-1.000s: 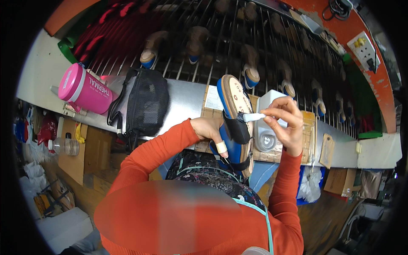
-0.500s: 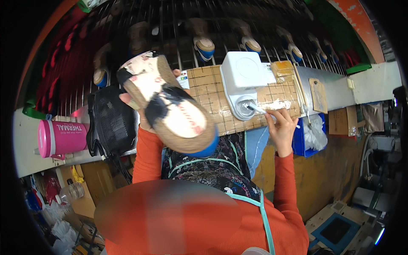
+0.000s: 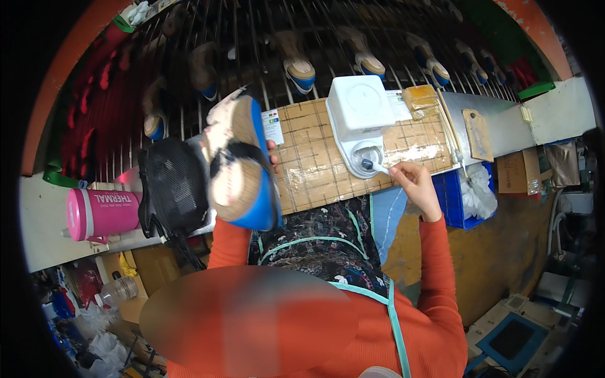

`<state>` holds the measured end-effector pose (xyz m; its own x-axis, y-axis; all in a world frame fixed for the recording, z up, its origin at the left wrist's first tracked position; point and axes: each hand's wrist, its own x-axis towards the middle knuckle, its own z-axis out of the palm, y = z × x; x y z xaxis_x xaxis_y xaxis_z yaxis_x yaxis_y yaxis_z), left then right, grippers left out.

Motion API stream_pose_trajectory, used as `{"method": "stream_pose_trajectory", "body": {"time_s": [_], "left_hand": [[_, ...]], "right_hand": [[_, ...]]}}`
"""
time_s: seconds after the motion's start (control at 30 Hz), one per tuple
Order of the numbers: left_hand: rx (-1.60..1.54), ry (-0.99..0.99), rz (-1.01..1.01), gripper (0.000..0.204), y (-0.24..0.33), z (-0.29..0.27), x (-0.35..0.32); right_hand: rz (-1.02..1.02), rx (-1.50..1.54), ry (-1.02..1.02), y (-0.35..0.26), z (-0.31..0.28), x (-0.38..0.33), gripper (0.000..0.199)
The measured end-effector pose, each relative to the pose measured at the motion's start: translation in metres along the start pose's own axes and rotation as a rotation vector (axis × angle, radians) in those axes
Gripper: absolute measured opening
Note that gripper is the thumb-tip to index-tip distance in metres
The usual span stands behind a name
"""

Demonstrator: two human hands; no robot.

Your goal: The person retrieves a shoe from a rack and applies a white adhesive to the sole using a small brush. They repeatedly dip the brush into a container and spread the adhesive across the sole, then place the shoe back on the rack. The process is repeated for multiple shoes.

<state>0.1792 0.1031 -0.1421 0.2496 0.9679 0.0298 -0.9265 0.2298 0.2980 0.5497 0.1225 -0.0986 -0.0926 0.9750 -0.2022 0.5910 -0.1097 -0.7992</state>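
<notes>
At ten o'clock a blue-edged sandal (image 3: 241, 192) is gripped by the left hand (image 3: 273, 155), so far as its mostly hidden fingers show, while at one a white dispenser (image 3: 360, 104) is dipped into with a brush (image 3: 380, 169) pinched by the right hand (image 3: 414, 185), presumably for loading, a clean lift being called for next.

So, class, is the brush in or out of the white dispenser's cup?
In: its dark tip shows inside the cup's rim; the right hand holds its handle.

An open lane of taped board (image 3: 305, 164) separates the raised sandal (image 3: 242, 195) from a white dispenser (image 3: 359, 107), whose tall body blocks the center; an amber block (image 3: 420, 99) stands beyond the right hand (image 3: 413, 183), a black mesh bag (image 3: 173, 179) crowds the left.
</notes>
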Motion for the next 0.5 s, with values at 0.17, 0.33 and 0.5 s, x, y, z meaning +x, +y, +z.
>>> {"method": "stream_pose_trajectory", "body": {"time_s": [0.17,0.33,0.5], "left_hand": [[0.286,0.312,0.077,0.089,-0.013,0.007,0.018],[0.518,0.146,0.086,0.094,-0.030,0.059,0.027],[0.705,0.120,0.100,0.089,-0.026,0.078,0.022]], "right_hand": [[-0.288,0.265,0.075,-0.048,0.017,0.001,0.011],[-0.763,0.002,0.421,-0.113,0.038,-0.005,0.018],[-0.724,0.230,0.323,-0.134,0.067,-0.006,0.020]]}}
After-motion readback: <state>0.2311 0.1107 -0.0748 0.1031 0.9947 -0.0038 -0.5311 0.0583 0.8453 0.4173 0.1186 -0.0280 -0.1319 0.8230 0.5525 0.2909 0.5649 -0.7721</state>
